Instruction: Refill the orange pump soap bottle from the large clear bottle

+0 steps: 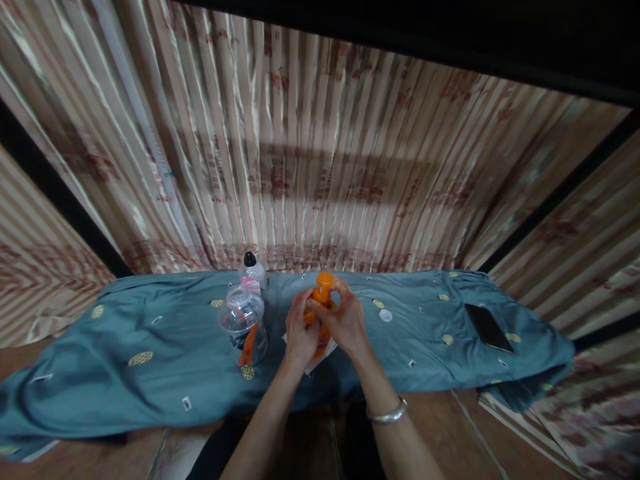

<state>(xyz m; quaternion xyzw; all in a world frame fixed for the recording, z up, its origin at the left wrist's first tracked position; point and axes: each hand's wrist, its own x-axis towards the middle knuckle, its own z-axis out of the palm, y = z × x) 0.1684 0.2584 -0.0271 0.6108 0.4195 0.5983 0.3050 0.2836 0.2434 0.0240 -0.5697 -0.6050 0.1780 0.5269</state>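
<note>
My left hand point(299, 328) and my right hand point(342, 319) are closed together around an orange bottle point(322, 293) with a round orange cap, held just above the teal cloth point(165, 347). The fingers hide most of the bottle's body. A white paper or card point(316, 364) lies on the cloth under the hands. A silver bracelet point(386, 416) sits on my right wrist.
Left of the hands stand a clear plastic jar point(243, 321) with an orange label and, behind it, a clear bottle with a black cap point(253, 269). A small white cap point(385, 315) and a black phone point(489, 327) lie to the right. Striped curtains hang behind.
</note>
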